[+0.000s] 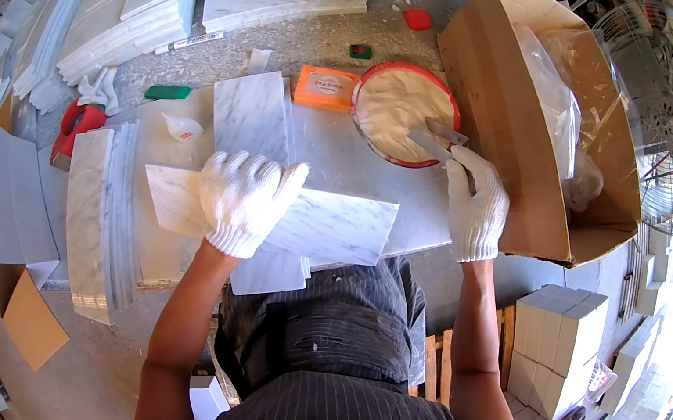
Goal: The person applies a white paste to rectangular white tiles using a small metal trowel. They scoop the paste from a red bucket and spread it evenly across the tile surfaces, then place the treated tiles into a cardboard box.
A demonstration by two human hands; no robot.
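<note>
Marble tile (343, 222) held crosswise, putty knife at the paste

Gripped in the left gloved hand (246, 203), it lies slantwise across, or just above, a lengthwise pair of tiles (249, 113) on the worktable (343, 142); the glove hides whether they touch; the left fingers are curled down over its middle, apparently clamped on it, though the underside of that grip cannot be seen. Off to the right, the right gloved hand (477, 200) is closed on a putty knife (428, 146), its blade over the cream paste (399, 102) in a red-rimmed tub (394, 66); a second blade (448, 130) shows just beside it, and I cannot tell whether one tool or two is held.

The step in hand looks like loading or working paste on the blade while the piece waits in the other hand; the next move would seem to call for a modest, even load, a steady left grip, and a clean path leftward past the orange box (325, 89); drips onto the tiles beneath would be the likely nuisance.
</note>
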